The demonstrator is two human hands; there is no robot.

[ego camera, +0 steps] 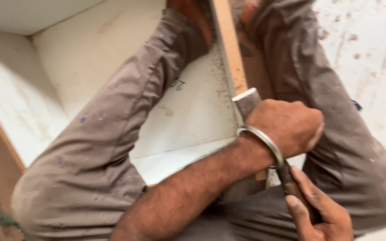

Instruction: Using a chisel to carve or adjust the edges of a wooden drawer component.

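I sit with my legs in grey-brown trousers on either side of a white board (188, 116) whose bare wooden edge (228, 49) runs up the middle. A flat metal tool blade (248, 101) lies against that edge. My left hand (287, 127), with a metal bangle (264, 143) on the wrist, is closed in a fist over the blade's upper part. At the bottom right, my right hand (322, 214) grips the tool's dark wooden handle (291, 183). The middle of the tool is hidden under my left hand.
A second white panel (14, 98) with a wood-coloured edge stands at the left, forming a corner with the board. Sawdust lies along the wooden edge. My bare feet (193, 18) rest at the top. A pale, stained floor (371, 53) spreads to the right.
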